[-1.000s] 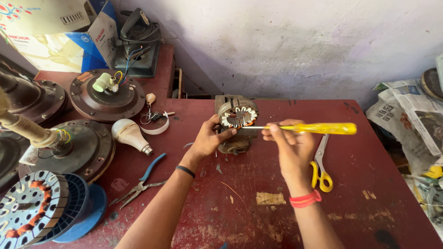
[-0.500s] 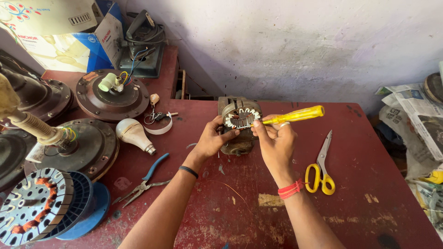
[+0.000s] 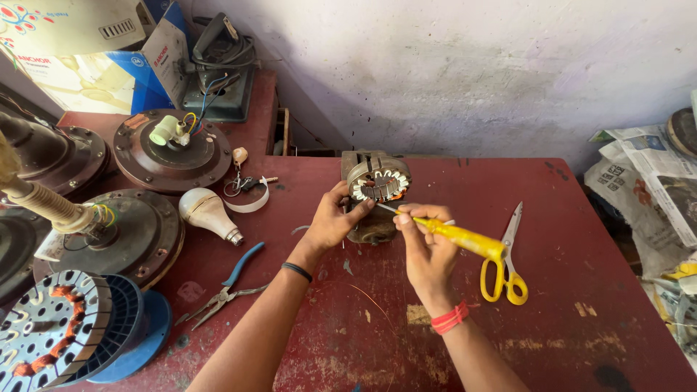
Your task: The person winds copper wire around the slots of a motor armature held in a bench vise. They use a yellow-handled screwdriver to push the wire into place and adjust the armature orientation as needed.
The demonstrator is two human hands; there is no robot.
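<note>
Your left hand (image 3: 335, 218) grips the small motor stator (image 3: 378, 181) at its left rim, thumb and fingers closed on the metal. Your right hand (image 3: 427, 243) is wrapped around the yellow-handled screwdriver (image 3: 465, 240), its thin shaft pointing up-left at the stator's lower right edge.

Change from half a second ago: the screwdriver handle then angled up and to the right, above your knuckles. Now it slopes down to the right, its butt end lying over the yellow-handled scissors (image 3: 504, 261). Your right hand has dropped lower and turned over. The left hand's hold on the stator looks unchanged, and the stator sits at the same spot.

Hard to make out: the screwdriver tip is too fine to tell whether it touches the winding or stops just short. The block (image 3: 374, 229) under the stator is mostly covered by your hands; its shape is unclear. Your right palm hides the front of the handle.

Stator: a round laminated ring, grey metal, with white slot liners around the inner bore and copper-orange winding showing between them. It stands tilted toward you at the back centre of the dark red table (image 3: 552, 218), near the wall.

Around: blue-handled pliers (image 3: 229, 284) and a white bulb (image 3: 209, 213) lie to your left, well apart from the work. Ceiling fan housings (image 3: 173, 149) sit farther left.
</note>
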